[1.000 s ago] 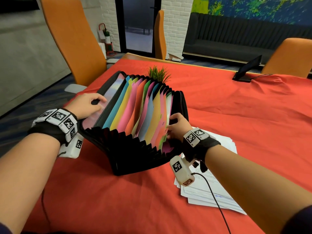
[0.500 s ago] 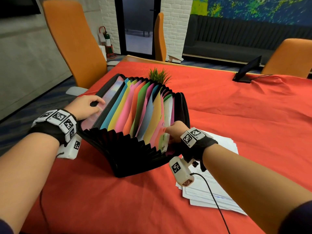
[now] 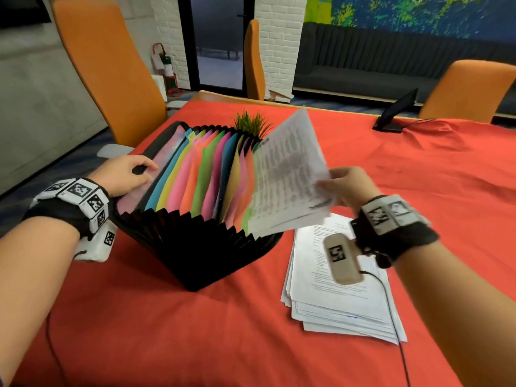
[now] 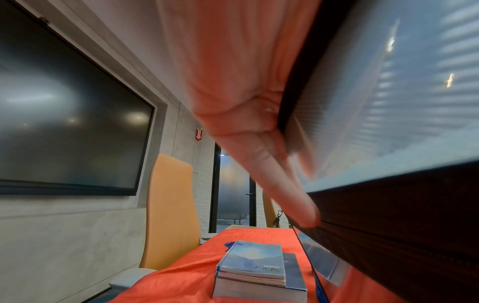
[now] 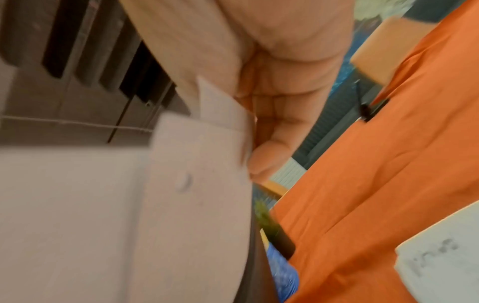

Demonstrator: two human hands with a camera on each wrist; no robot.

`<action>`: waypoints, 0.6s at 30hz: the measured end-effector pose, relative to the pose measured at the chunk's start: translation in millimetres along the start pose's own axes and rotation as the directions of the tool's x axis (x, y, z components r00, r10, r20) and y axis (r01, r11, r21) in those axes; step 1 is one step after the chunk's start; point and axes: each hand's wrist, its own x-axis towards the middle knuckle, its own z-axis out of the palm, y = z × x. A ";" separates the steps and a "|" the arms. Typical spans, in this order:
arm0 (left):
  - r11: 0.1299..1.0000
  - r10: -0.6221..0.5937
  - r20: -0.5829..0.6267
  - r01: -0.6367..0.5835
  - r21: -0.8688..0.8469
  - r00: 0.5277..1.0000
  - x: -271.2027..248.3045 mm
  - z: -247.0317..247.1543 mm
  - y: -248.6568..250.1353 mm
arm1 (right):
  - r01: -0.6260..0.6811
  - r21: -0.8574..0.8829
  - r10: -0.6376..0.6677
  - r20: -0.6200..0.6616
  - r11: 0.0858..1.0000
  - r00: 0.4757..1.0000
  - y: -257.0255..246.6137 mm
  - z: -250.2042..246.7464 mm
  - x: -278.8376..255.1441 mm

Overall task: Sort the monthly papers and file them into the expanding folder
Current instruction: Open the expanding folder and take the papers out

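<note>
Your left hand [image 3: 125,174] grips the left cover of the expanding folder [image 3: 195,247] so the pockets fan open. Your right hand [image 3: 346,185] pinches a sheaf of papers [image 3: 287,174] above the folder's right end, ready for filing. The unsorted stack [image 3: 335,297] lies just right of the folder.

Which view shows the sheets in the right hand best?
Head view: the printed sheets, pinched by the right hand, show print and outline at the right end of the expanding folder. Right wrist: only a blurred blank side beside the fingers. Left wrist: not in view.
</note>
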 end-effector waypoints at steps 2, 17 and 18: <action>1.000 0.004 0.003 -0.004 0.016 1.000 1.7 -0.4 0.1 | -0.027 0.060 0.032 -0.071 0.998 0.997 22.3 -36.6 1.8; 0.999 0.017 -0.003 -0.017 0.037 1.000 2.3 1.2 -11.1 | -0.550 -0.243 0.528 -0.155 0.799 0.835 276.4 -61.4 -52.4; 1.000 0.014 -0.007 -0.014 0.026 1.000 0.9 1.4 -9.9 | -0.561 -0.322 0.532 -0.181 0.763 0.827 279.8 -58.9 -49.9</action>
